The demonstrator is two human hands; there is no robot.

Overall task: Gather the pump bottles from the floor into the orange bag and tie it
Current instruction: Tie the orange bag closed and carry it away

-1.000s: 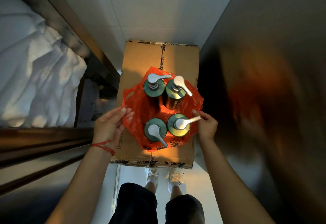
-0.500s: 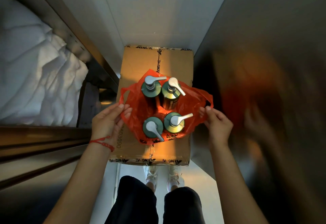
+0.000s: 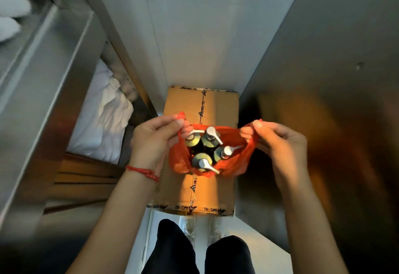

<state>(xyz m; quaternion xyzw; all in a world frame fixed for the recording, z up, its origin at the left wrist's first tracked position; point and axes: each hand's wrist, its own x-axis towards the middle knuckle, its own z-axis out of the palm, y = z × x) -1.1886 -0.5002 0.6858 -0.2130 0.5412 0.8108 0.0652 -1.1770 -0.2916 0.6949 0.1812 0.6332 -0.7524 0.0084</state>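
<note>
Gripping: your left hand pinches the left handle of the orange bag between thumb and curled fingers; your right hand pinches the right handle the same way.
Orange bag: held open between your two hands, above the middle of the cardboard box; whether its base touches the box cannot be told.
Pump bottles: four pump bottles stand upright and close together inside the bag, silver pump heads showing.
Cardboard box: taped shut, lying on the pale floor between the metal shelf unit at left and the dark wall at right.
Left wrist: a red cord bracelet circles it.
Left shelf: white linen lies folded there.
Near edge: your dark trousers and pale shoes.
</note>
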